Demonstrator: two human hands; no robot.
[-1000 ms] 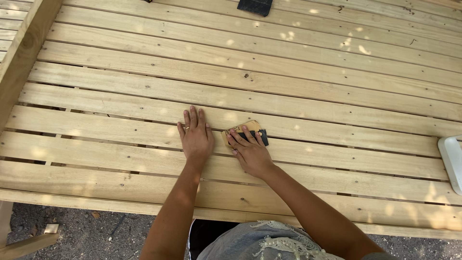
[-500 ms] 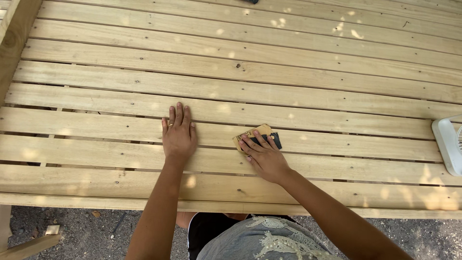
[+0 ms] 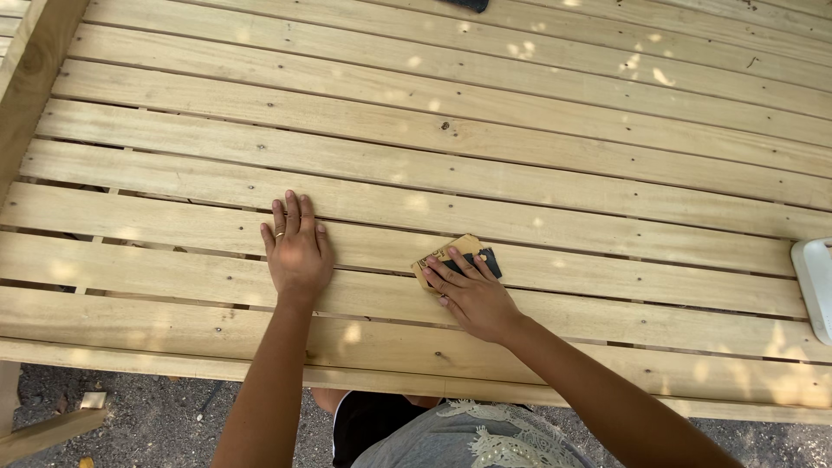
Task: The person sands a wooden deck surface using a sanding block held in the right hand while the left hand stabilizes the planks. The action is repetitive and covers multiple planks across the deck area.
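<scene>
On the near part of a slatted wooden surface (image 3: 537, 165) made of pale planks, the two bare hands are resting side by side, a little apart. The left hand (image 3: 297, 250) is lying flat and open, palm down, with the fingers together and pointing to the far side; a thin ring is showing on one finger. It is holding nothing, only pressing on a plank. To the right of it, the right hand (image 3: 472, 290) is pressing down on a folded piece of sandpaper (image 3: 457, 258), tan on the back and dark on the one corner that is showing. The fingers are spreading over the sheet and are holding it flat against the plank, not curling around it. The sandpaper is lying on the same plank as the left fingers, just right of the middle of the view. At the right edge, a white object (image 3: 815, 276) is sitting on the planks, mostly cut off. Below the near edge of the surface, gravel ground (image 3: 130, 416) is showing
</scene>
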